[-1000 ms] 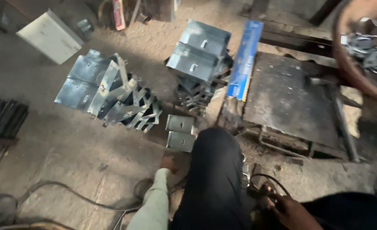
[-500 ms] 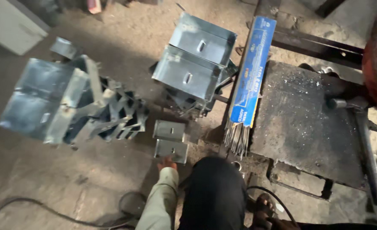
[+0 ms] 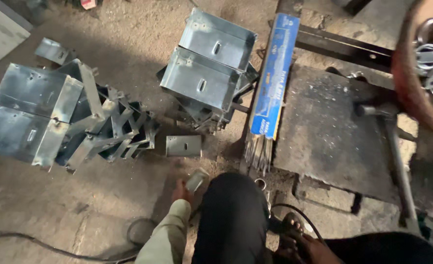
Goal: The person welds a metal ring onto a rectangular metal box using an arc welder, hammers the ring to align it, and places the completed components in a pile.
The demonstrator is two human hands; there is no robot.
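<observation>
Head view: left hand (image 3: 181,189) has lifted one small metal plate (image 3: 196,179), pinching it, leaving the other plate (image 3: 183,145) on the floor beside the welded brackets (image 3: 114,129).

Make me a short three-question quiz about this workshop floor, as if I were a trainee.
1. True or false: in the picture, the long blue cardboard box lies left of the dark flat steel slab.
2. What does the left hand hold? A) small grey metal plate B) hammer C) paintbrush
3. Fill in: the thin grey rods stick out of the box's end that is ____ the person (nearer or farther from).
Key: 1 true; 2 A; 3 nearer.
</observation>
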